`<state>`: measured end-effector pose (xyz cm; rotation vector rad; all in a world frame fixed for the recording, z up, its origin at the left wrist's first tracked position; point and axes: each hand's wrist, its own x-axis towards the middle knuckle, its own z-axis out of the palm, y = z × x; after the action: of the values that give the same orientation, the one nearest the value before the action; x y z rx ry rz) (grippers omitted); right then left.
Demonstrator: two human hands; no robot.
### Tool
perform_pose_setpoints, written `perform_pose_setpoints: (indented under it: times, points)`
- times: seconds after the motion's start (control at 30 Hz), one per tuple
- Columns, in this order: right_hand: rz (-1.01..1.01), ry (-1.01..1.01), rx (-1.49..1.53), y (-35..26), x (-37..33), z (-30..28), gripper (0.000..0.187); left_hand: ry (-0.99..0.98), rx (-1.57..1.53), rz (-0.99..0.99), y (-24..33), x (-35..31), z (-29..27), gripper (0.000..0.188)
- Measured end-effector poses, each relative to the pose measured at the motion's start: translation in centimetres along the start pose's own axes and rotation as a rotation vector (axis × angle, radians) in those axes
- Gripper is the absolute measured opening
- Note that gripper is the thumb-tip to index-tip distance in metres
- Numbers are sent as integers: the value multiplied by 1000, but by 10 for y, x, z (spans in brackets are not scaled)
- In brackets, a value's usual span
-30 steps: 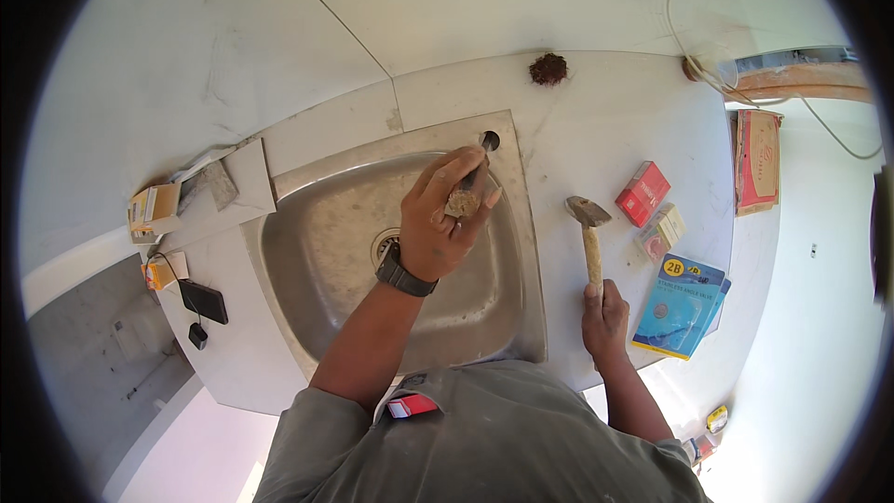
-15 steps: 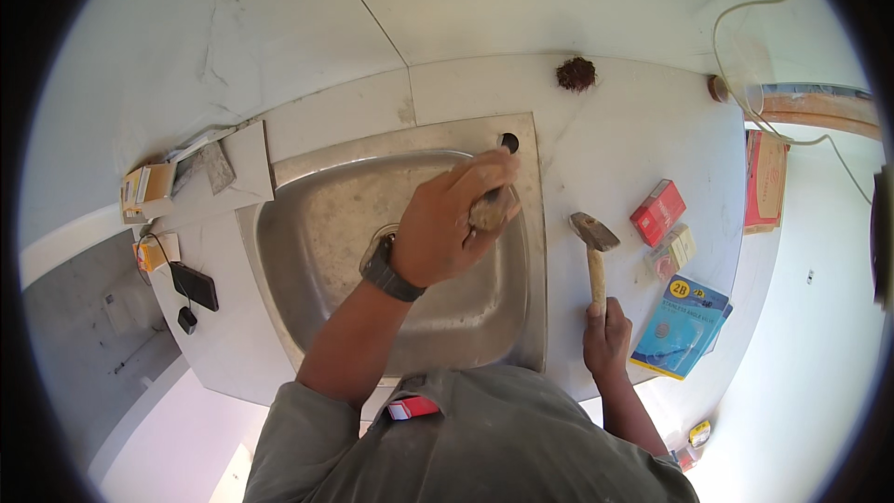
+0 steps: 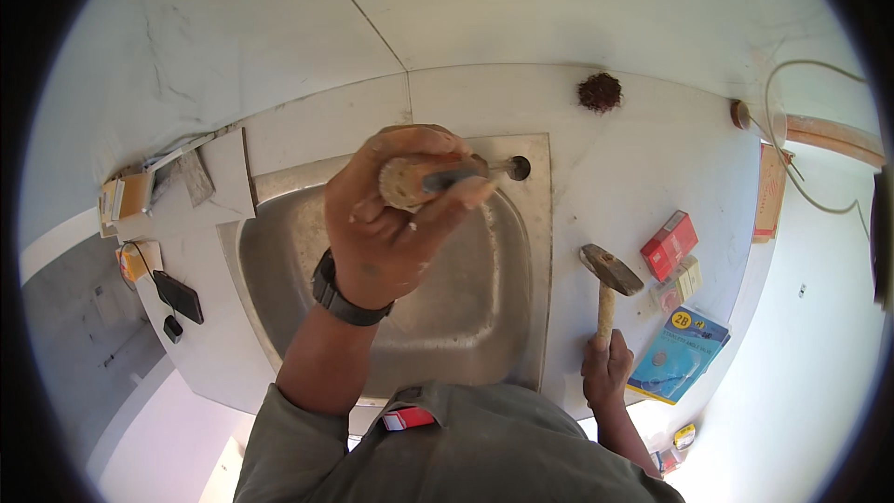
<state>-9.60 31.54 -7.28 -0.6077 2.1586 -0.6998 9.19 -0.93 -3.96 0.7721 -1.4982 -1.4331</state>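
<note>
L hand wraps tool, prob. stiff, hard-gripped; R hand fists hammer, likely head-heavy, best held low on wooden handle.

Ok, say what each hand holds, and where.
Left hand: metal-shafted tool, by its thick brown handle. Right hand: grey-headed metal hammer, by its pale handle.

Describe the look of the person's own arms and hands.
The left hand is gloveless, with pale smudges, and wears a dark wristwatch. The right hand is gloveless too, its wrist bare. The left sleeve is short and grey-green.
</note>
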Motion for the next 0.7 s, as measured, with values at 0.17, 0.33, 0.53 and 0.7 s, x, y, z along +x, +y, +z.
perform_pose_setpoints:
  times: [0.17,0.33,0.53,0.7]
  points:
    - [-31,17,-18,-4,0,2,50,-68,301,163,-16,3,6,40]
    - [-67,8,-30,-9,1,2,49,-151,285,111,-27,17,7,37]
    - [4,-1,-2,-4,2,-1,60,-368,-161,-5,-36,32,6,21]
    - [0,-15,10,-3,4,-4,63,-221,-509,76,0,37,-8,17]
